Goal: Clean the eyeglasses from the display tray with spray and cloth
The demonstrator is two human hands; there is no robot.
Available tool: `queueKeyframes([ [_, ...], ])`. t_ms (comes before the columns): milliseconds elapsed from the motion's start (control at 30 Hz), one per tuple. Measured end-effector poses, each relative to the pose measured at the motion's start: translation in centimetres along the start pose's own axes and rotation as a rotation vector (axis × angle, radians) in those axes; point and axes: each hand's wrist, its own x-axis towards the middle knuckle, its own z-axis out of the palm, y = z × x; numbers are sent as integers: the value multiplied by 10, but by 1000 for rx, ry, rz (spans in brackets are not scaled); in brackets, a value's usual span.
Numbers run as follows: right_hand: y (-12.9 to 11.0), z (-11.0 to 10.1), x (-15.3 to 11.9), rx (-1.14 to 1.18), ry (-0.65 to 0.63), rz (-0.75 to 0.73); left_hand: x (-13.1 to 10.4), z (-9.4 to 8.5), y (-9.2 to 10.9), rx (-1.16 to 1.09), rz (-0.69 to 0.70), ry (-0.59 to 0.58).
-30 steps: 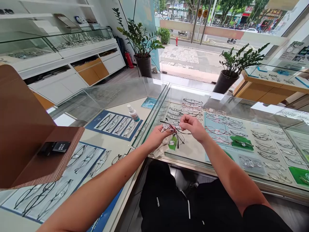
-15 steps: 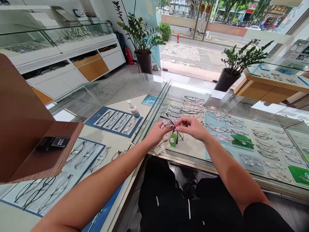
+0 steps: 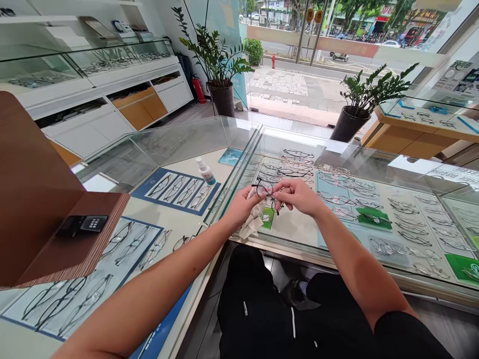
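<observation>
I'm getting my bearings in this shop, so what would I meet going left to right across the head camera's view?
Brown folded board, white plastic bottle, round dark-rimmed eyeglasses, leafy green plant in a dark round pot, bright green rectangular mat.

Large shop window, potted plants, white cabinets, glass counters, grey floor, daylight

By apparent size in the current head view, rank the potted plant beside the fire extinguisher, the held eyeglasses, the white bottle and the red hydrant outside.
1. Potted plant
2. Eyeglasses and white bottle, unranked: they look close, and fingers partly cover the eyeglasses
3. Red hydrant
</observation>
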Motion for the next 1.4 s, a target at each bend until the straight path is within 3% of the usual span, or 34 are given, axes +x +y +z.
queueKeyframes([
  [167, 0, -5, 1, 108, 7, -70, 1, -3, -1, 36, -31, 52],
  [333, -1, -5, 0, 73, 29, -142, 0, -4, 0, 83, 3, 41],
  [467, 2, -6, 3, 45, 66, -181, -1, -4, -4, 216, 143, 0],
  [600, 5, -8, 7, 39, 112, -203, -5, -4, -4, 572, 355, 56],
  [767, 8, -7, 9, 98, 107, -194, -5, -11, 5, 859, 655, 283],
  [967, 16, -6, 14, 201, 145, -158, 4, -32, 22, 893, 874, 759],
  [1067, 19, -5, 16, 295, 171, -126, 13, -50, 26, 892, 876, 905],
  [1200, 18, -6, 17, 389, 193, -81, 26, -72, 22, 838, 822, 985],
  [1300, 17, -6, 17, 454, 178, -63, 32, -79, 17, 750, 727, 989],
  [1400, 16, -7, 17, 498, 162, -47, 35, -82, 13, 654, 615, 915],
])
